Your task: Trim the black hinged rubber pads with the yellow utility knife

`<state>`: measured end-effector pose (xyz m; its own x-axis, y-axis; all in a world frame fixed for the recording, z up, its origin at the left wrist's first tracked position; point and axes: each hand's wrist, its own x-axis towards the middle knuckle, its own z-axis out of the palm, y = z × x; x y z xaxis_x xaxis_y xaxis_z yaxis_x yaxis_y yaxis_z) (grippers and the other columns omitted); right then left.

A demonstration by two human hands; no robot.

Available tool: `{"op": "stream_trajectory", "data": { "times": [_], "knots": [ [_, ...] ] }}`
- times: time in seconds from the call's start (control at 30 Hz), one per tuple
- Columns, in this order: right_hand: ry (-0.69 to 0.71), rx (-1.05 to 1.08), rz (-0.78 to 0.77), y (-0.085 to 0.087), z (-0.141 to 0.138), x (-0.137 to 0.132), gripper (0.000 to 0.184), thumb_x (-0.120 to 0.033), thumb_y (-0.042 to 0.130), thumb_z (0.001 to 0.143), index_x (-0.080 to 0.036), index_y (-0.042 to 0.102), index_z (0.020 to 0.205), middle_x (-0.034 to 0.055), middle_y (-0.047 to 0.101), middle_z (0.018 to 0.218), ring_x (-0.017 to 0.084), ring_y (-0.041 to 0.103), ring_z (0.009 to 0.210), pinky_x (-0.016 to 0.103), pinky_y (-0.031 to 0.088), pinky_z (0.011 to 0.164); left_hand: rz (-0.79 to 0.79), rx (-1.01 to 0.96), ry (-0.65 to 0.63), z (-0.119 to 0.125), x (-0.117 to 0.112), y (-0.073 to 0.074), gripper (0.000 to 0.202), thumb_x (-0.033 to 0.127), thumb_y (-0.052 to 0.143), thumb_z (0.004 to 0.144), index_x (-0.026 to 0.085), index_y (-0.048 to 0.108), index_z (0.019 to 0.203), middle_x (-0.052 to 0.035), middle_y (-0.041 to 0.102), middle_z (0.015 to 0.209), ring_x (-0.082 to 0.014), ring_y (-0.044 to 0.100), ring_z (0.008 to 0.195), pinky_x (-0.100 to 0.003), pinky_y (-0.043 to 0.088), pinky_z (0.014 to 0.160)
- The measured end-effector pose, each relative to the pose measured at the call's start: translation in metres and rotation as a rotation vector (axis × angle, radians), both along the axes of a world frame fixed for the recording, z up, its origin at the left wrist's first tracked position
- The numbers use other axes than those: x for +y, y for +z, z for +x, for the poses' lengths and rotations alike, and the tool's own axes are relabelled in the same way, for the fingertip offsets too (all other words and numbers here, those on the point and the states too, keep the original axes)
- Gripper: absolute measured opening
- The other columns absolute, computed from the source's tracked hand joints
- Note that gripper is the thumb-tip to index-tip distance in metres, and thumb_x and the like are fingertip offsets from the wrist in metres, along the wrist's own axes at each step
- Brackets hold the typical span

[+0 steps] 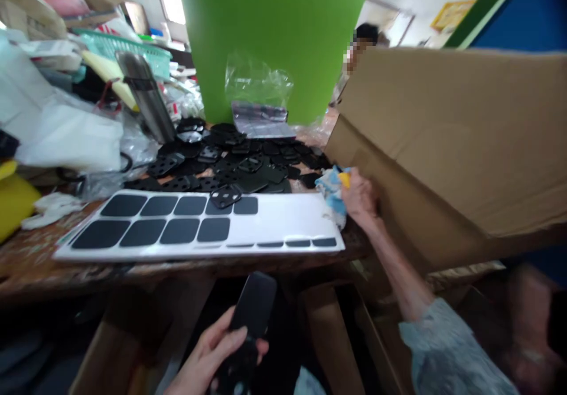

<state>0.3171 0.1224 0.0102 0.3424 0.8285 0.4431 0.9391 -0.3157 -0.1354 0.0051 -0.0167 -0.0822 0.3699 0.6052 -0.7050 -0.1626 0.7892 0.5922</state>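
My left hand (212, 353) is low in front of the table edge and grips a stack of flat black rounded pads (254, 306). My right hand (361, 197) reaches to the table's right end, closed on a blue-and-white cloth (333, 194) with a small yellow item (344, 178) beside the fingers. Between the hands lies a white backing sheet (274, 221) carrying several black adhesive pads (155, 218) on its left half. Behind it spreads a pile of black perforated plates (239, 162), and one plate (225, 195) rests on the sheet.
A large cardboard box flap (452, 141) rises at the right, against my right hand. A big green cylinder (274, 35) stands at the back, with clear plastic bags (259, 103) before it. A steel flask (148, 97), white bags and a green basket (119, 46) crowd the left. Another person is partly visible behind the box.
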Motion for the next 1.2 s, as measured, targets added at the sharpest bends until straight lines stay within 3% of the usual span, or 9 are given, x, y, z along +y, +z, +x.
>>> {"op": "stream_trajectory", "data": {
  "times": [0.07,0.17,0.23,0.37,0.43,0.53,0.93,1.07,1.2],
  "knots": [
    [0.036,0.010,0.021,0.014,-0.005,-0.028,0.035,-0.026,0.034,0.087,-0.008,0.049,0.113,0.0123,0.060,0.093,0.018,0.057,0.084,0.029,0.036,0.069,0.058,-0.069,-0.046,-0.001,-0.002,0.008,0.049,0.039,0.059,0.076,0.016,0.049,0.119,-0.0116,0.069,0.089,-0.0202,0.064,0.080,-0.027,0.045,0.069],
    [0.200,0.026,0.175,0.017,-0.022,-0.080,0.025,-0.028,0.047,0.084,-0.016,0.054,0.105,0.0084,0.060,0.093,0.018,0.057,0.086,0.030,0.039,0.077,0.145,-0.152,-0.078,-0.002,-0.004,0.011,0.037,0.034,0.055,0.080,0.014,0.052,0.111,-0.0126,0.068,0.089,-0.0183,0.063,0.078,-0.024,0.043,0.065],
    [0.369,0.210,0.155,0.000,-0.045,-0.115,0.022,-0.025,0.051,0.082,-0.020,0.053,0.103,0.0068,0.059,0.092,0.017,0.057,0.082,0.030,0.043,0.076,0.144,-0.161,-0.068,-0.002,-0.007,0.008,0.034,0.033,0.054,0.081,0.015,0.053,0.109,-0.0127,0.068,0.091,-0.0185,0.063,0.078,-0.023,0.043,0.063],
    [0.658,0.568,-0.064,-0.062,-0.111,-0.162,0.032,-0.011,0.045,0.080,-0.022,0.051,0.109,0.0063,0.055,0.106,0.018,0.055,0.095,0.031,0.046,0.083,0.136,-0.149,-0.039,0.000,-0.015,0.003,0.032,0.033,0.055,0.081,0.017,0.052,0.109,-0.0097,0.068,0.089,-0.0185,0.064,0.077,-0.025,0.044,0.066],
    [0.735,0.580,-0.104,-0.088,-0.137,-0.169,0.038,-0.006,0.043,0.077,-0.021,0.051,0.112,0.0076,0.055,0.107,0.019,0.055,0.097,0.031,0.048,0.081,0.181,-0.129,-0.008,0.002,-0.018,0.002,0.033,0.031,0.058,0.079,0.018,0.053,0.109,-0.0064,0.068,0.085,-0.0159,0.063,0.072,-0.024,0.044,0.066],
    [0.745,0.507,-0.117,-0.107,-0.153,-0.167,0.039,-0.004,0.043,0.076,-0.020,0.053,0.110,0.0085,0.058,0.104,0.021,0.054,0.098,0.033,0.049,0.080,0.204,-0.045,-0.005,0.003,-0.021,0.004,0.033,0.030,0.061,0.076,0.016,0.057,0.105,-0.0046,0.067,0.076,-0.0133,0.061,0.062,-0.021,0.042,0.056],
    [0.737,0.426,-0.185,-0.115,-0.158,-0.170,0.034,-0.004,0.043,0.077,-0.018,0.056,0.105,0.0080,0.060,0.099,0.022,0.053,0.097,0.032,0.049,0.074,0.156,0.012,-0.067,-0.003,-0.024,-0.011,0.032,0.030,0.058,0.076,0.013,0.058,0.103,-0.0042,0.065,0.067,-0.0127,0.058,0.058,-0.022,0.042,0.055],
    [0.840,0.393,-0.216,-0.116,-0.162,-0.166,0.039,-0.005,0.046,0.075,-0.020,0.054,0.110,0.0079,0.059,0.105,0.023,0.052,0.101,0.031,0.049,0.070,0.194,0.052,-0.017,-0.003,-0.026,-0.010,0.031,0.025,0.059,0.073,0.012,0.059,0.101,-0.0026,0.064,0.062,-0.0126,0.057,0.054,-0.023,0.043,0.056],
    [0.766,0.428,-0.237,-0.115,-0.164,-0.167,0.037,-0.004,0.046,0.075,-0.019,0.054,0.107,0.0074,0.059,0.102,0.022,0.052,0.099,0.032,0.049,0.070,0.183,0.059,-0.027,-0.003,-0.024,-0.008,0.031,0.028,0.059,0.073,0.011,0.060,0.099,-0.0038,0.064,0.062,-0.0137,0.058,0.056,-0.023,0.043,0.055]
  ]
}}
